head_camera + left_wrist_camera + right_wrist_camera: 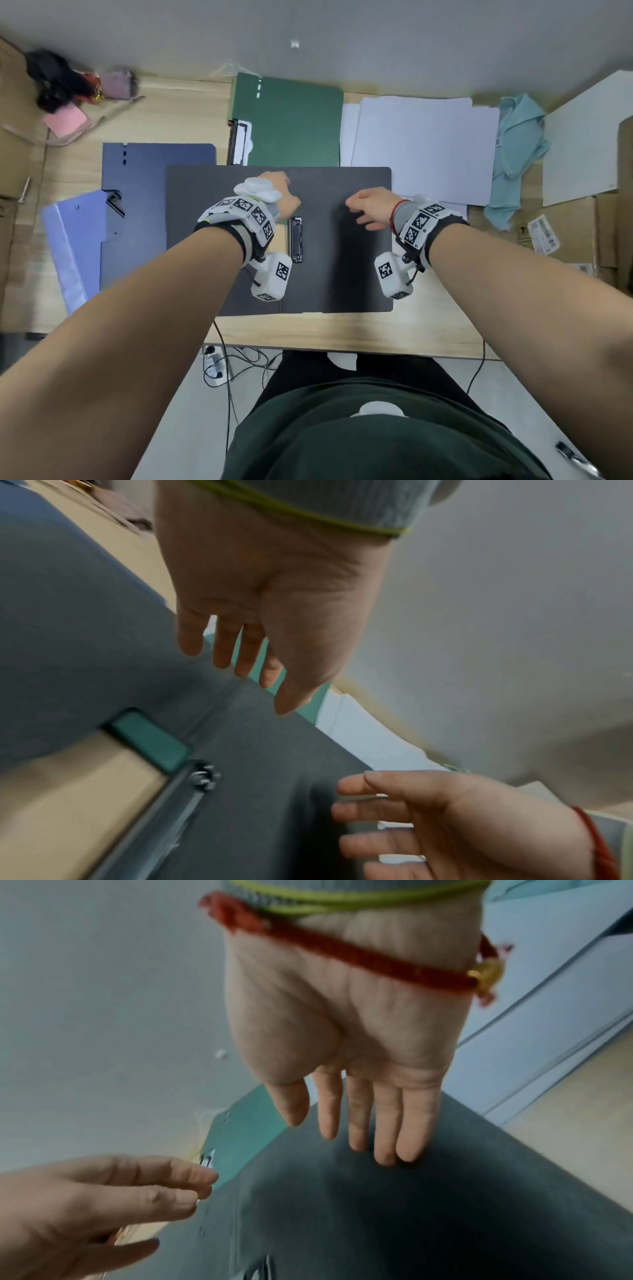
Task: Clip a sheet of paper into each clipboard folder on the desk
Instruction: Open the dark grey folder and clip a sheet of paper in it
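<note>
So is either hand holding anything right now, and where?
Nothing held. Left hand and right hand are both open above the black folder.

No words, brands or numbers can be read. Black-and-white square code markers are seen on the left wrist band, on the right wrist band and on the two white camera blocks under the wrists; they carry patterns, not text. A printed label with barcode-like lines is stuck on a cardboard box at the right, too blurred to be read.
</note>
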Demonstrator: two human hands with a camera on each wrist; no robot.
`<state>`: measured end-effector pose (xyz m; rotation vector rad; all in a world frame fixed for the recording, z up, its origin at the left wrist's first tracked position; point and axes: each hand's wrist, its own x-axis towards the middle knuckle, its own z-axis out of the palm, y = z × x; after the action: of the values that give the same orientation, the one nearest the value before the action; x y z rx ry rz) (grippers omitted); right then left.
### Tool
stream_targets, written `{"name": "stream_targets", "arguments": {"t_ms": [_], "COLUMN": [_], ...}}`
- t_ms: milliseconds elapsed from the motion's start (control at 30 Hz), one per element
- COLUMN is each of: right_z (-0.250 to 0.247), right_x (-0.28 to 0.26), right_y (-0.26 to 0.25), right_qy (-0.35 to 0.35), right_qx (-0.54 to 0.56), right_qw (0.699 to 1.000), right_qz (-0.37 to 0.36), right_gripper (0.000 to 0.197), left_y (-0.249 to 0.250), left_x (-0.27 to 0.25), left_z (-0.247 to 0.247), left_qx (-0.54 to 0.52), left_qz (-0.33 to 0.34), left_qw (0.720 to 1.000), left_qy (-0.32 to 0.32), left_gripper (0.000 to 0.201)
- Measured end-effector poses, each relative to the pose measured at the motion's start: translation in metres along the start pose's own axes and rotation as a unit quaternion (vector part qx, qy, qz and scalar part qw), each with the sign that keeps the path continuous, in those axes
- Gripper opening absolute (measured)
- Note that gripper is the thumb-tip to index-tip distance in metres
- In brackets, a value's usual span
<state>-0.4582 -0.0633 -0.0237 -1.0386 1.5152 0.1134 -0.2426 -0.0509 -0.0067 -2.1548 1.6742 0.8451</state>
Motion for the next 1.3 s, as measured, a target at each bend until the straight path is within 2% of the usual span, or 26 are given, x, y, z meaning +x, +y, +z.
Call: {"name": "stream_targets", "arguments": {"t_ms": [167, 267, 400, 467, 533, 567, 633, 733, 833, 900, 1034, 1200, 1300], "right_z": [-0.059, -0.091, -0.116, -0.122, -0.126, -0.127, -0.127, -0.126, -0.119, -0.115, -0.114, -0.119, -0.126], "right_x": [0.008, 0.006, 0.005, 0.011, 0.017, 0.02, 0.025, 0.032, 0.035, 0.04, 0.048, 0.043, 0.034], "right_y": [0.024, 0.056, 0.088, 0.096, 0.095, 0.094, 0.09, 0.089, 0.085, 0.085, 0.075, 0.061, 0.056], "right_qy": [0.061, 0.108, 0.114, 0.126, 0.164, 0.179, 0.181, 0.168, 0.102, 0.089, 0.125, 0.191, 0.224], "right_qx": [0.198, 0.275, 0.381, 0.435, 0.491, 0.502, 0.504, 0.529, 0.53, 0.545, 0.529, 0.486, 0.416], "right_qw": [0.975, 0.95, 0.908, 0.879, 0.837, 0.825, 0.823, 0.812, 0.829, 0.822, 0.832, 0.851, 0.881], "right_qz": [0.074, 0.103, 0.131, 0.15, 0.176, 0.186, 0.189, 0.179, 0.149, 0.136, 0.114, 0.054, 0.013], "right_gripper": [0.05, 0.062, 0.065, 0.062, 0.04, 0.028, 0.021, 0.035, 0.029, 0.032, 0.028, 0.024, 0.043], "left_y": [0.06, 0.098, 0.131, 0.137, 0.142, 0.143, 0.143, 0.144, 0.143, 0.141, 0.129, 0.122, 0.121], "left_x": [0.016, 0.028, 0.047, 0.054, 0.061, 0.062, 0.063, 0.065, 0.066, 0.063, 0.057, 0.052, 0.047], "left_z": [0.003, 0.014, 0.037, 0.047, 0.054, 0.056, 0.057, 0.056, 0.051, 0.052, 0.051, 0.042, 0.034], "left_qx": [-0.011, 0.025, 0.12, 0.167, 0.202, 0.215, 0.221, 0.185, 0.172, 0.158, 0.123, 0.027, 0.005], "left_qz": [0.081, 0.124, 0.157, 0.136, 0.139, 0.141, 0.131, 0.134, 0.115, 0.129, 0.166, 0.167, 0.161], "left_qw": [0.997, 0.991, 0.974, 0.966, 0.957, 0.954, 0.955, 0.962, 0.964, 0.965, 0.969, 0.98, 0.984], "left_qy": [0.006, -0.038, -0.111, -0.141, -0.154, -0.153, -0.149, -0.148, -0.165, -0.164, -0.133, -0.103, -0.081], "left_gripper": [0.051, 0.06, 0.069, 0.072, 0.072, 0.07, 0.068, 0.069, 0.075, 0.07, 0.065, 0.059, 0.053]}}
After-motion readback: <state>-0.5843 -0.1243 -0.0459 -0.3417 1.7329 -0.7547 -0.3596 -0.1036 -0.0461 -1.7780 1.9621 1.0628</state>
